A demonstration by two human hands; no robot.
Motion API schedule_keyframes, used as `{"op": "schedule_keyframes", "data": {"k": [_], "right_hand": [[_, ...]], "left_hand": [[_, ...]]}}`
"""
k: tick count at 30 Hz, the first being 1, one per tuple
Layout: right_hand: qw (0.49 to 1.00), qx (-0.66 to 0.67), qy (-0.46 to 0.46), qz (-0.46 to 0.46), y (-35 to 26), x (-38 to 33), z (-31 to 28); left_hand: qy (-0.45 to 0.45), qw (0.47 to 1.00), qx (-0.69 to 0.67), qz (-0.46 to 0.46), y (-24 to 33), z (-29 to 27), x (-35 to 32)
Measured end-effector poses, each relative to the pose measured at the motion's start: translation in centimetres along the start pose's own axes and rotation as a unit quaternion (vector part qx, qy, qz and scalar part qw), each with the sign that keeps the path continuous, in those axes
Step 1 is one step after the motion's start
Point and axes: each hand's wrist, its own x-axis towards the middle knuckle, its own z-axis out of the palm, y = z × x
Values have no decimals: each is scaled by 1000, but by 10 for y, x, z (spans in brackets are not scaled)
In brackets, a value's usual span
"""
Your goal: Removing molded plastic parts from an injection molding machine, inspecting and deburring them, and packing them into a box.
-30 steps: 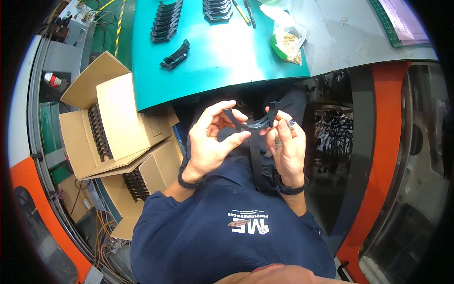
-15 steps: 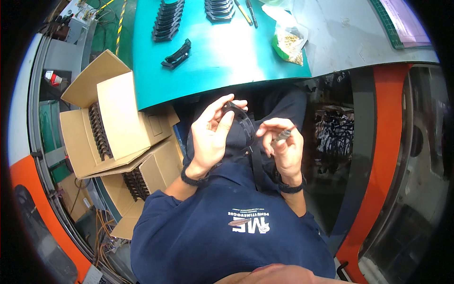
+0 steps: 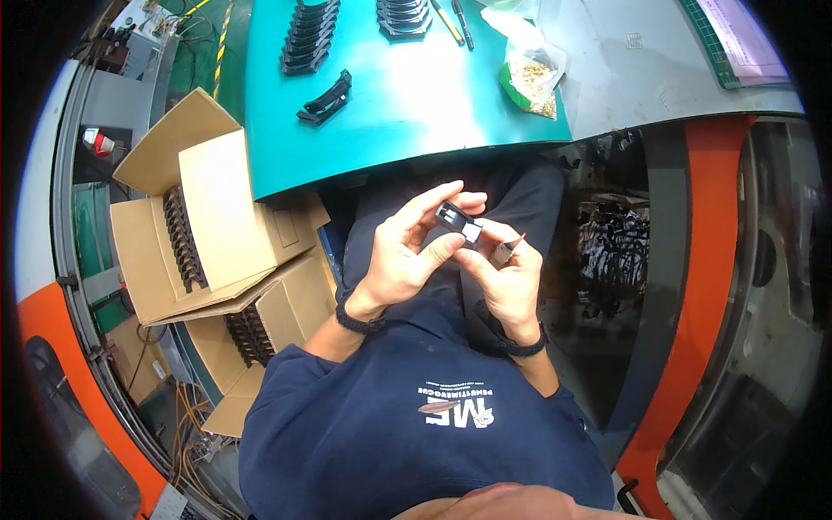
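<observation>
Above my lap, my left hand (image 3: 409, 247) pinches a black curved plastic part (image 3: 456, 224) between thumb and fingers. From the other end, my right hand (image 3: 505, 276) grips the same part with thumb and forefinger. A small greyish metal tool or blade (image 3: 505, 251) also sits among the right fingers; its exact kind is hard to make out. On the green mat (image 3: 373, 139) ahead lies a single similar black part (image 3: 326, 98). Farther back are a stacked row of black parts (image 3: 309, 39) and a second row (image 3: 404, 19).
Two open cardboard boxes, an upper one (image 3: 225, 208) and a lower one (image 3: 295, 303), hold black parts at my left. A bag of small brass-coloured pieces (image 3: 530, 82) rests on the mat's right side, near two pens (image 3: 464, 26). Orange machine frames (image 3: 693, 286) flank me.
The black part has turned so that its end faces up. My right hand has moved left and now grips it too, still with the small metal piece in its fingers.
</observation>
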Motion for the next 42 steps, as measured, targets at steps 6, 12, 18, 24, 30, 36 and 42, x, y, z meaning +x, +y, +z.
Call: {"op": "schedule_keyframes", "data": {"k": [6, 12, 18, 24, 30, 36, 42], "right_hand": [[1000, -15, -13, -1, 0, 0, -2], [999, 29, -14, 36, 0, 1, 0], [966, 207, -76, 132, -1, 7, -10], [958, 238, -52, 151, 3, 6, -8], [959, 228, -27, 163, -2, 7, -6], [985, 116, 16, 125, -5, 4, 0], [985, 122, 16, 123, -6, 1, 5]], "left_hand": [[25, 998, -30, -44, 5, 4, -2], [29, 999, -18, -39, 5, 4, -1], [56, 998, -7, -29, -4, -2, -1], [66, 997, -9, -36, -5, -1, -1], [70, 995, 33, -65, -4, -1, 0], [88, 990, 30, -103, -4, -1, 0], [62, 989, 67, -115, 9, 4, 1]]}}
